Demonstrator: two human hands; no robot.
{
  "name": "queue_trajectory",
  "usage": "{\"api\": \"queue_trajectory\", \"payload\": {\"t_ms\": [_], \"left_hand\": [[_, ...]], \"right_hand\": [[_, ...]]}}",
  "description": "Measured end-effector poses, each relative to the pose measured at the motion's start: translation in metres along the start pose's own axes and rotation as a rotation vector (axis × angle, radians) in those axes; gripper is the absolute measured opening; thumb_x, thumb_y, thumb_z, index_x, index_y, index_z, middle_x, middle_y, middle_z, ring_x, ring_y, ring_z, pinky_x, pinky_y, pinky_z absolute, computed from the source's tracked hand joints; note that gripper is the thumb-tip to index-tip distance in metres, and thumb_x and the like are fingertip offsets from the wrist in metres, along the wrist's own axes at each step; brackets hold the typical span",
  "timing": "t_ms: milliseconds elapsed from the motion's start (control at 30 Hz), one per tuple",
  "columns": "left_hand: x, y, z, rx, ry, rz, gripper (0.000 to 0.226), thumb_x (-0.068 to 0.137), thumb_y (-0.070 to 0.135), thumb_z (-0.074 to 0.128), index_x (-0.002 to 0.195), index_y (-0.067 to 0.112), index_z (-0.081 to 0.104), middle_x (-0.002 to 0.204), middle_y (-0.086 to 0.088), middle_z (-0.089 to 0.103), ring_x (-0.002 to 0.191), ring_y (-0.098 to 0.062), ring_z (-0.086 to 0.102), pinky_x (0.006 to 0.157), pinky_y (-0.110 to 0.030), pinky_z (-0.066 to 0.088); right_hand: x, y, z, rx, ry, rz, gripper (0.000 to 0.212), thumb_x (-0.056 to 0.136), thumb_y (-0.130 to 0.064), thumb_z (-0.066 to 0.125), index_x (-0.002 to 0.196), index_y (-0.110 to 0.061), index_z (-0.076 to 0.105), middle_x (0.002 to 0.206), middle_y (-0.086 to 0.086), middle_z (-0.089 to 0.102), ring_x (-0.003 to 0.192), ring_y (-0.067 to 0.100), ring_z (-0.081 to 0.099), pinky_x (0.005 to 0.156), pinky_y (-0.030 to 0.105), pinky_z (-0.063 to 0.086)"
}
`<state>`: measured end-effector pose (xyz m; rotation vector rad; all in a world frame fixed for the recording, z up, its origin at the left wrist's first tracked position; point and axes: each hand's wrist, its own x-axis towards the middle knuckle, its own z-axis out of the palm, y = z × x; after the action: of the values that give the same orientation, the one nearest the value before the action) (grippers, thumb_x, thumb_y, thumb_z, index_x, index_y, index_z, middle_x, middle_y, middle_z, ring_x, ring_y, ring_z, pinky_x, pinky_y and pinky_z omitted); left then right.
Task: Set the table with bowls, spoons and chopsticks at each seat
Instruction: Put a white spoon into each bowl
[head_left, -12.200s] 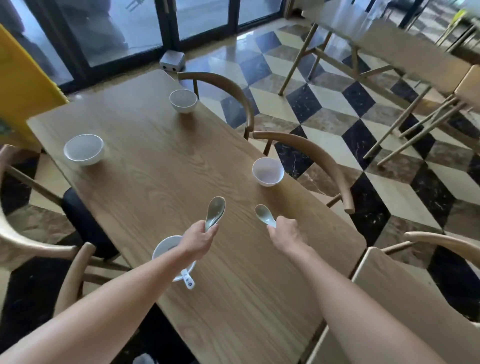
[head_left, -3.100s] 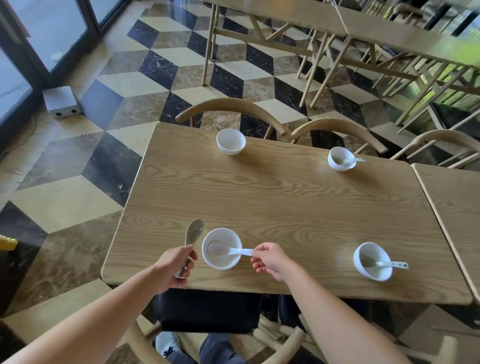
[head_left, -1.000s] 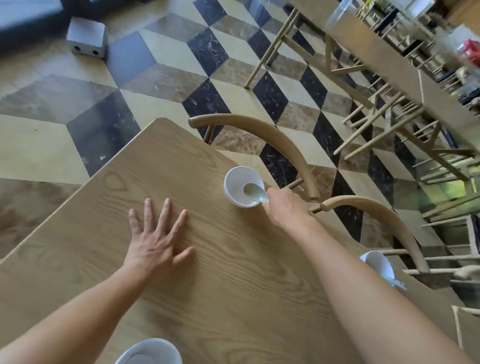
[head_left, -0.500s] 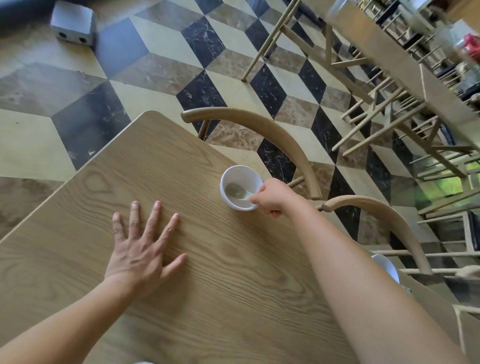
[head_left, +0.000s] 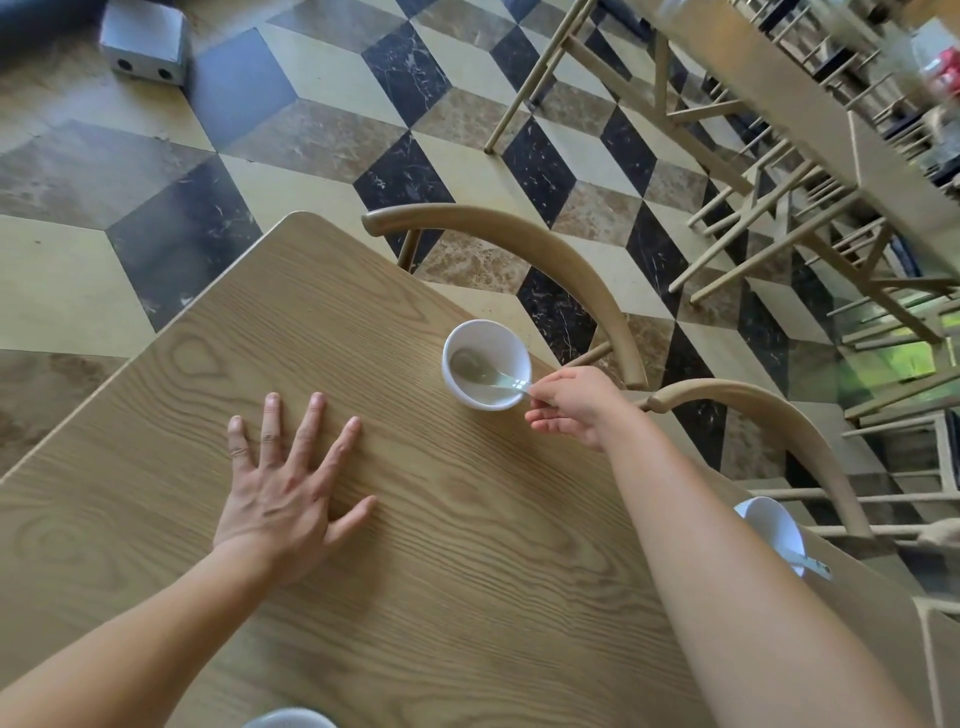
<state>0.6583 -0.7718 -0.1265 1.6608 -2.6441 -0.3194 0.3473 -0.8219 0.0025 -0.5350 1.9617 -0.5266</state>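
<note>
One pale, glossy soup spoon (head_left: 475, 366) lies in a round white bowl (head_left: 483, 332) at the far edge of the wood-grain tabletop (head_left: 467, 571). Its oval scoop rests in the bottom of the bowl and its long axis slants over the rim toward the near right. The right hand (head_left: 574, 405), just beside the bowl, pinches the end of the handle in its fingertips. The left hand (head_left: 283, 493) rests flat on the tabletop with fingers spread, well apart from the bowl and nearer the left edge. A curved wooden chair back (head_left: 545, 249) stands just beyond the far edge. Farther along that edge, a second white bowl (head_left: 774, 525), partly hidden by the right forearm, carries a second spoon (head_left: 810, 564) with its handle jutting over the rim. Cube-patterned marble tiles cover the floor (head_left: 311, 130).
</note>
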Motion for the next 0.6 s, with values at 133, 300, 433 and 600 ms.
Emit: {"api": "queue_trajectory", "payload": {"t_ms": [133, 300, 433, 600], "left_hand": [[0.000, 0.000, 0.002, 0.006, 0.006, -0.001, 0.092, 0.081, 0.083, 0.028, 0.153, 0.027, 0.037, 0.163, -0.017, 0.025, 0.147, -0.054, 0.010, 0.113, -0.073, 0.006], [0.000, -0.001, 0.005, 0.017, 0.034, -0.009, 0.093, 0.080, 0.084, 0.028, 0.154, 0.028, 0.035, 0.163, -0.016, 0.025, 0.147, -0.054, 0.011, 0.113, -0.073, 0.006], [-0.001, 0.000, 0.007, 0.026, 0.052, -0.018, 0.092, 0.080, 0.085, 0.028, 0.155, 0.030, 0.032, 0.163, -0.015, 0.025, 0.147, -0.053, 0.011, 0.113, -0.071, 0.006], [-0.001, -0.002, 0.009, 0.037, 0.041, -0.038, 0.093, 0.079, 0.087, 0.024, 0.155, 0.034, 0.029, 0.165, -0.012, 0.022, 0.148, -0.051, 0.008, 0.116, -0.068, 0.002]], "right_hand": [[0.004, 0.010, 0.003, 0.129, -0.015, 0.014, 0.009, 0.091, 0.001, 0.064, 0.098, 0.004, 0.060, 0.076, 0.015, 0.062, 0.060, 0.021, 0.067, 0.054, 0.029, 0.057], [0.010, 0.021, 0.002, 0.218, -0.016, -0.009, 0.012, 0.088, -0.001, 0.069, 0.098, 0.001, 0.062, 0.081, 0.016, 0.066, 0.063, 0.020, 0.069, 0.058, 0.028, 0.057], [0.004, 0.028, 0.001, 0.298, -0.029, -0.036, 0.030, 0.082, -0.001, 0.075, 0.106, -0.003, 0.057, 0.094, 0.018, 0.068, 0.067, 0.022, 0.071, 0.061, 0.029, 0.059], [-0.025, 0.052, -0.003, 0.310, 0.100, -0.037, 0.052, 0.081, 0.000, 0.076, 0.121, -0.009, 0.044, 0.106, 0.020, 0.062, 0.072, 0.024, 0.065, 0.056, 0.027, 0.056]]}}
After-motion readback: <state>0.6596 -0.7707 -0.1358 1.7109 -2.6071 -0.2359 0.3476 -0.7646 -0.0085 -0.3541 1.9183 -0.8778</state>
